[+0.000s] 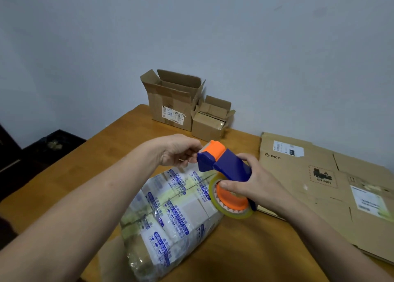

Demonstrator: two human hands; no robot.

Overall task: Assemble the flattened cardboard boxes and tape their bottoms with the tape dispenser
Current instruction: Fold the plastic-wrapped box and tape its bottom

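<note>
Mid-task. A large open box and a small open box stand erected at the far edge of the worktop. The flattened cartons at right are apparently still to assemble. The right hand curls its fingers round the tape dispenser, held above a tape-covered box. The left hand pinches its fingers at the cutter end.

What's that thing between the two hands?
The blue and orange tape dispenser; the right hand grips it, the left hand is at its front end. Head view.

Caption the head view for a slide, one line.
Right hand grips the tape dispenser over a tape-covered box; left hand at its blade end; flattened cardboard lies at right.
</note>
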